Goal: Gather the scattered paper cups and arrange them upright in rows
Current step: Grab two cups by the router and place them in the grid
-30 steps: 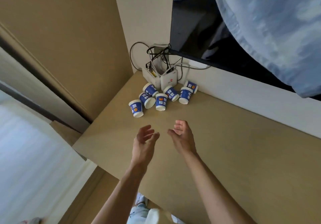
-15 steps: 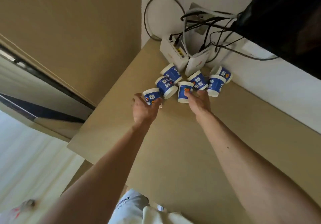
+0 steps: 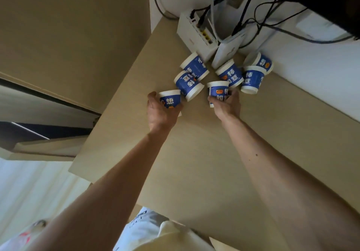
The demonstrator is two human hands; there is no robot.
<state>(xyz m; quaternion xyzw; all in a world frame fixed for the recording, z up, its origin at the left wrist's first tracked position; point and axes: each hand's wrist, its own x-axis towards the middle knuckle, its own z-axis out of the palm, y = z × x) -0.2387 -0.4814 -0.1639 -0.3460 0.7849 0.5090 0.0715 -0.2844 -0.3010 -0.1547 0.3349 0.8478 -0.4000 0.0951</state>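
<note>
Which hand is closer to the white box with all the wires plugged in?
Right. The right hand, gripping a blue paper cup, sits just below the white box. The left hand is further down-left, holding another cup.

Seven blue-white paper cups (image 3: 190,87) clustered on desk corner — some tipped; two gripped

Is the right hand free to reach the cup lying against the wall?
Probably not yet: the right hand is wrapped around a cup, and another cup stands before the wall cup.
</note>
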